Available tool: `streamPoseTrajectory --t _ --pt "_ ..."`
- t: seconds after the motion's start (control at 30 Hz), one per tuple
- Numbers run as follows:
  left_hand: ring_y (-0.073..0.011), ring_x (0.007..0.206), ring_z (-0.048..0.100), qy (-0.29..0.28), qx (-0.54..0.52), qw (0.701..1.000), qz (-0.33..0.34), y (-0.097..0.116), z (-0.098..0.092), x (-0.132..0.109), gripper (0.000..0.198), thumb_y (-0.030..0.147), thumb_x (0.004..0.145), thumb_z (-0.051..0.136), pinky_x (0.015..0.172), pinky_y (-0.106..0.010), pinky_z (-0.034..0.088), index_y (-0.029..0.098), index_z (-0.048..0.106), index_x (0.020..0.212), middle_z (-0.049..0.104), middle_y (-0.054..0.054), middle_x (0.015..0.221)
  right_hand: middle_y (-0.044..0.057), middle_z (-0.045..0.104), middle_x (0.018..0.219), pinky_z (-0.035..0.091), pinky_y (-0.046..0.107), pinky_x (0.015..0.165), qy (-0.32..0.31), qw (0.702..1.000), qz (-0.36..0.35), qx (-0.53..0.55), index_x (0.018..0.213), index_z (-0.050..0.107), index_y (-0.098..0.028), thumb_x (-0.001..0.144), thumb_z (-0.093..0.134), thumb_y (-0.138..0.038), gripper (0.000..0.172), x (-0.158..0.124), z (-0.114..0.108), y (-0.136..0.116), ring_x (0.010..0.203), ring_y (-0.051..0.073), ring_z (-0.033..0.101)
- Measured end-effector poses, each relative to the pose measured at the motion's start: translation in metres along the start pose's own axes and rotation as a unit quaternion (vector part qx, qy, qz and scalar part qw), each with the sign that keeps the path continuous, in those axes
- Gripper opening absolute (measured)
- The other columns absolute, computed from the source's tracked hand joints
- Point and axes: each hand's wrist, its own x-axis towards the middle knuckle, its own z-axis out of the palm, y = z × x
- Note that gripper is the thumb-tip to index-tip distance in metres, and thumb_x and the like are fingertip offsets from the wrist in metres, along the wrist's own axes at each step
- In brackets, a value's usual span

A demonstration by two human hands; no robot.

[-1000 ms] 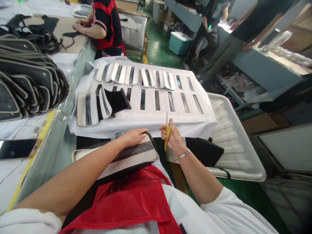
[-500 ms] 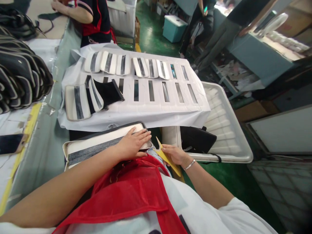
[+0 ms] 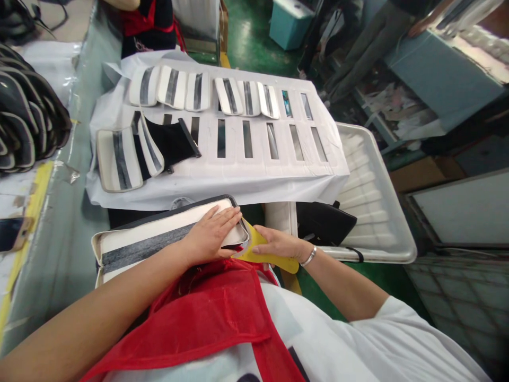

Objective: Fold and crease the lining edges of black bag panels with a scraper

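My left hand (image 3: pixel 213 232) lies flat, fingers stretched out, on the right end of a long cream panel (image 3: pixel 137 248) with a grey stripe and a dark raised edge. The panel rests across my lap, partly hidden under my left forearm. In my right hand (image 3: pixel 278 243) is a flat yellow scraper-like tool (image 3: pixel 284 262) with a curved notch at its working end. That end meets the panel's right corner, close to my left fingertips. Whether it presses under the edge I cannot tell.
Ahead stands a white-covered rack (image 3: pixel 254 175) with slots and several cream striped panels (image 3: pixel 173 87). A black piece (image 3: pixel 169 139) lies there too. At right is a white plastic tub (image 3: pixel 358 175); at left, a workbench with stacked dark panels (image 3: pixel 27 116) and a phone (image 3: pixel 14 233). Other people are nearby.
My right hand has brought the yellow tool left and turned it, so its notched end now meets the panel's corner. My left hand stays on the panel. The view has shifted slightly.
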Motion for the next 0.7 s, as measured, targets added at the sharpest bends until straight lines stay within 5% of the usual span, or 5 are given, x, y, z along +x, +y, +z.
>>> streamPoseTrajectory --t 0.17,0.27,0.37,0.53,0.7 --pt "-0.0274 0.137 0.028 0.043 0.010 0.999 0.001 0.005 0.001 -0.005 0.077 0.049 0.077 0.059 0.114 -0.045 0.013 0.010 0.036 0.139 0.032 -0.014 0.148 0.005 0.064 0.098 0.052 0.019 0.062 0.001 1.000 0.004 0.017 0.113 0.051 -0.016 0.076 0.071 -0.031 0.045 0.006 -0.002 -0.001 0.076 0.012 0.063" --pt "-0.0282 0.137 0.028 0.055 0.008 0.998 0.027 0.004 -0.003 -0.003 0.072 0.050 0.079 0.056 0.114 -0.046 0.011 0.010 0.041 0.137 0.036 -0.014 0.146 0.005 0.066 0.088 0.052 0.020 0.054 0.005 0.997 0.050 0.066 0.107 0.052 -0.014 0.072 0.074 -0.033 0.045 0.002 -0.006 0.001 0.065 0.012 0.063" --pt "-0.0285 0.135 0.031 0.014 -0.009 0.998 0.058 -0.002 -0.008 0.006 0.073 0.054 0.077 0.058 0.114 -0.048 0.009 0.012 0.044 0.136 0.041 -0.014 0.143 0.002 0.065 0.077 0.051 0.020 0.044 0.036 0.988 0.073 0.131 0.101 0.052 -0.014 0.069 0.076 -0.036 0.046 -0.004 -0.010 0.013 0.052 0.012 0.061" --pt "-0.0292 0.136 0.029 -0.041 -0.014 0.994 0.098 -0.008 -0.009 0.019 0.076 0.057 0.078 0.053 0.114 -0.050 0.003 0.013 0.041 0.138 0.036 -0.014 0.146 0.001 0.063 0.069 0.046 0.017 0.039 0.118 0.964 0.015 0.239 0.097 0.054 -0.014 0.074 0.070 -0.041 0.039 -0.012 -0.006 0.051 0.044 0.009 0.056" --pt "-0.0273 0.139 0.024 -0.047 -0.007 0.994 0.098 -0.009 -0.004 0.020 0.078 0.060 0.080 0.048 0.113 -0.049 -0.003 0.014 0.036 0.141 0.029 -0.013 0.149 0.004 0.065 0.078 0.050 0.018 0.045 0.040 0.960 0.038 0.276 0.109 0.053 -0.013 0.069 0.075 -0.031 0.049 -0.019 0.012 0.067 0.051 0.011 0.061"
